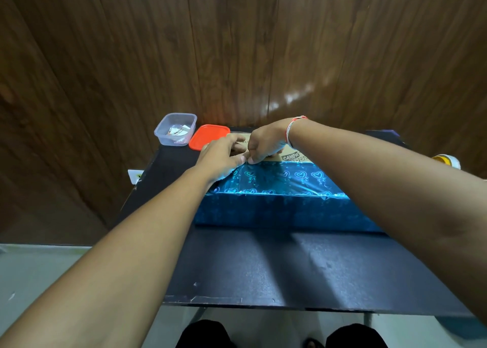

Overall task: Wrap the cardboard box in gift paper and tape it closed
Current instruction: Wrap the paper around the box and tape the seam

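Both hands meet at the far edge of the gift paper on the box

Head view: left hand (pixel 221 155) and right hand (pixel 264 143) pinch the blue gift paper (pixel 276 186) edge over the cardboard box (pixel 292 157), mid-table (pixel 263 268); whether tape sits between the fingertips is unclear. Left of the box, a clear tub (pixel 175 129) holds small scraps beside its orange lid (pixel 208 136)

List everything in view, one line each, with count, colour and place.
cardboard box: one, brown, table centre, bare strip showing at far edge
gift paper: one sheet, shiny blue with hearts, over box top and near side
tub: one, clear, far left of table
lid: one, orange, right of tub
tape roll: one, yellowish, far right edge
table: one, black
left hand: one, at paper's far edge
right hand: one, pinching at paper's far edge
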